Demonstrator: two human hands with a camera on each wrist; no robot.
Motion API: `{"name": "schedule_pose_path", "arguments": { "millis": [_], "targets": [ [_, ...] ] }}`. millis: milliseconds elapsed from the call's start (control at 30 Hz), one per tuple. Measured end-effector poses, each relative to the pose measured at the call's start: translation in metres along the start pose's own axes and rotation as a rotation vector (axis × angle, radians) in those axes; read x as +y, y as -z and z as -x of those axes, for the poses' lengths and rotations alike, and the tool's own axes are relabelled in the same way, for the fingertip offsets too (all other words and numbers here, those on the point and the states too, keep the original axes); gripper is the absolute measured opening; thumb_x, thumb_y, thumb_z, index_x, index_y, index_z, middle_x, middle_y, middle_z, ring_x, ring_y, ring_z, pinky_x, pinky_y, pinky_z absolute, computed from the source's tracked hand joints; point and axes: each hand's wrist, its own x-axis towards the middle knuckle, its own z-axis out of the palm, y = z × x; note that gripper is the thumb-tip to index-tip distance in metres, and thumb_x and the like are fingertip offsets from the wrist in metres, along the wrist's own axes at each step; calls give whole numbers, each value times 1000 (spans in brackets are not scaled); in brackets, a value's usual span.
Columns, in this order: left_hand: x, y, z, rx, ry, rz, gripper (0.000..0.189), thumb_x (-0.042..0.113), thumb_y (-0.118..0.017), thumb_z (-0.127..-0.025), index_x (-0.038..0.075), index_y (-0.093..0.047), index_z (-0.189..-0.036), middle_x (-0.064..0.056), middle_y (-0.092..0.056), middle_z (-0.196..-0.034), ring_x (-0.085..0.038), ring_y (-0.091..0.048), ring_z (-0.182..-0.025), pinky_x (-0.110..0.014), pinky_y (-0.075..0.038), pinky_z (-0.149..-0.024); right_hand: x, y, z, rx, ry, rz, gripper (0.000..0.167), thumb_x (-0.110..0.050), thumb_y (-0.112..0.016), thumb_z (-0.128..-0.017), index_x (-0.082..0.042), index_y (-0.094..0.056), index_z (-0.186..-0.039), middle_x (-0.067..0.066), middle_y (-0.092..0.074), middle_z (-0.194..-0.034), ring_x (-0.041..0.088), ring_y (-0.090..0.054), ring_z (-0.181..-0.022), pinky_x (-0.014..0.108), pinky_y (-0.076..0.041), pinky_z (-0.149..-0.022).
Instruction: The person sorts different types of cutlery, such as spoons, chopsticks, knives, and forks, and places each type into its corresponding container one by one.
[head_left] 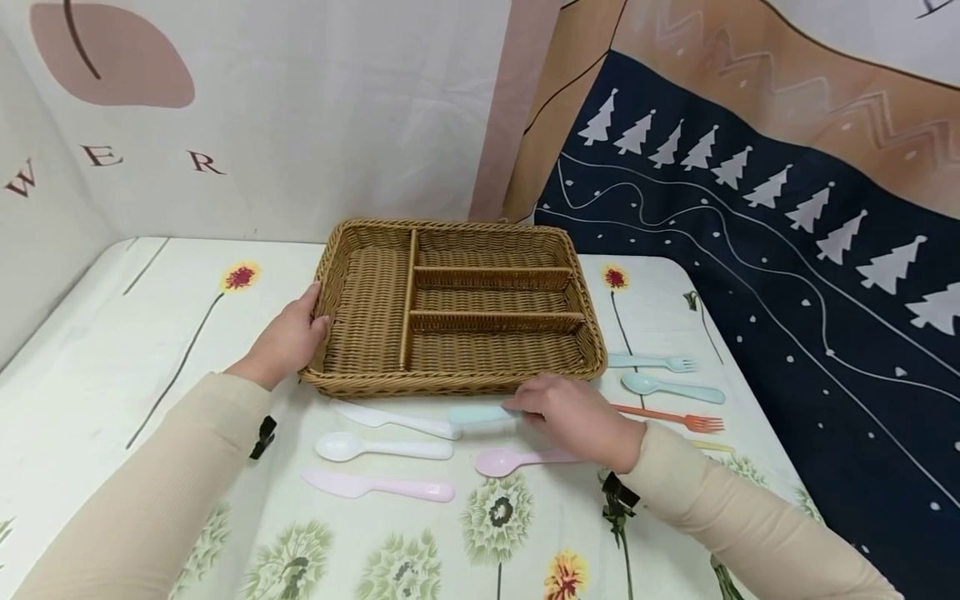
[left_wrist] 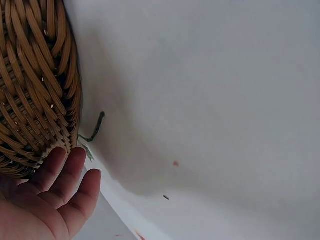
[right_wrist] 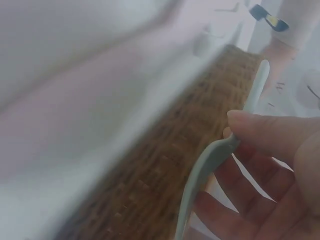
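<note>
Just in front of the wicker tray, the right hand is pinching a light blue utensil, maybe a knife, but fingers are hiding part. It is running side to side along the tray's near edge, sticking out left of the fingertips, while the left hand is gripping the tray's left rim

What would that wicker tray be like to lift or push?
The wicker tray is probably light for its size, being woven from thin strands. Its dividers may help keep it stiff. Wide and low, it seems unlikely to tip or roll.
</note>
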Motion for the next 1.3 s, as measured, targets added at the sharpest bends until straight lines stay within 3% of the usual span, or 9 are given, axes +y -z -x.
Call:
{"name": "schedule_pose_path", "arguments": {
  "millis": [200, 433, 633, 800, 1300],
  "targets": [
    [0, 0, 1, 4, 1, 5, 63, 20, -29, -106, 0, 11, -152, -39, -13, -150, -53, -18, -137, -64, -22, -109, 2, 19, -10, -18, -61, -44, 32, -5, -75, -82, -11, -73, -114, 3, -70, -109, 18, -66, -98, 32, -55, -82],
    [2, 1, 2, 2, -3, 8, 64, 18, -30, -106, -1, 11, -152, -39, -13, -150, -54, -18, -137, -64, -21, -109, 11, 41, -25, -123, -213, -194, 33, -5, -72, -85, -14, -72, -117, 0, -69, -110, 13, -63, -92, 29, -53, -77],
    [2, 1, 2, 2, -5, 13, 64, 18, -30, -106, -1, 11, -151, -39, -12, -150, -53, -17, -137, -63, -21, -109, 24, 56, -41, -206, -289, -318, 32, -5, -72, -85, -14, -73, -116, 1, -69, -109, 14, -62, -93, 27, -51, -73],
    [1, 0, 1, 4, -5, 13, 64, 18, -30, -106, 0, 12, -152, -39, -12, -150, -53, -17, -137, -64, -21, -109, 35, 63, -55, -263, -315, -360, 32, -5, -73, -84, -13, -73, -115, 1, -69, -97, 15, -57, -81, 28, -48, -66],
    [1, 0, 2, 0, 3, 21, 64, 18, -29, -106, 1, 12, -152, -38, -13, -151, -53, -19, -137, -64, -22, -108, 58, 51, -84, -356, -296, -386, 34, -2, -74, -83, -7, -71, -116, 2, -65, -92, 17, -54, -83, 28, -48, -73]
  ]
}}
